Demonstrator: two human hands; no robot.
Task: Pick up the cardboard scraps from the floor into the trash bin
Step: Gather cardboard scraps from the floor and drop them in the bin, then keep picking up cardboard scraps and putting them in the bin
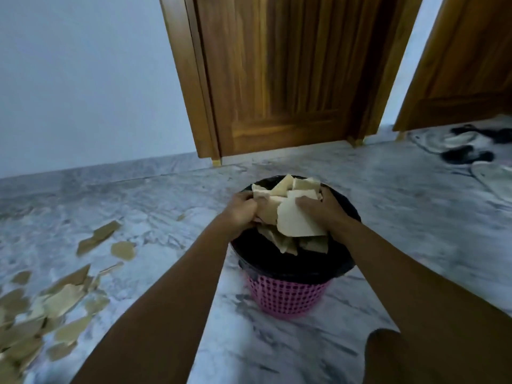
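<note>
The left hand (241, 211) and right hand (322, 209) both grip a bunch of pale torn cardboard scraps (288, 214) with curled fingers. They hold it over the pink plastic bin with a black bag (288, 292). More brown scraps (59, 303) lie on the grey marble floor (171, 206).

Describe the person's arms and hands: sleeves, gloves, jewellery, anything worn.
The left hand and right hand are ungloved, with no watch or bracelet at the wrists. Both forearms are uncovered down to the frame's edge; no sleeve shows. Rings: too blurred to tell.
</note>
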